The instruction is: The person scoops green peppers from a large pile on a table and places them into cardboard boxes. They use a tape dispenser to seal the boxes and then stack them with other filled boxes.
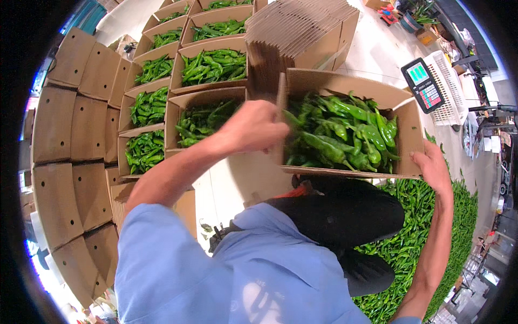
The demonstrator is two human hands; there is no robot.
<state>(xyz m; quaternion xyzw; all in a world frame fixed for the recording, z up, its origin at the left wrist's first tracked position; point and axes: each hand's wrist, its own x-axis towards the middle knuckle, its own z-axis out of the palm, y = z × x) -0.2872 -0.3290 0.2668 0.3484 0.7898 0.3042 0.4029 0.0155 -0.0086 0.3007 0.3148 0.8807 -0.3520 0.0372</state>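
An open cardboard box [348,81] full of long green peppers [344,125] is between my two hands, over my bent knees. My left hand [259,125], a little blurred, grips its left end wall. The right end wall is in my right hand [433,162], with the thumb over the edge. Just past my left hand stands another open box of green peppers [202,121], partly hidden by my forearm. Whether the held box is fully off the floor I cannot tell.
Rows of open pepper-filled boxes [212,67] and stacked closed cartons [54,123] line the left. Flattened cardboard [299,28] stands ahead. A digital scale display [423,85] adjoins a white plastic crate [449,89]. Loose green peppers [429,227] form a large pile at right.
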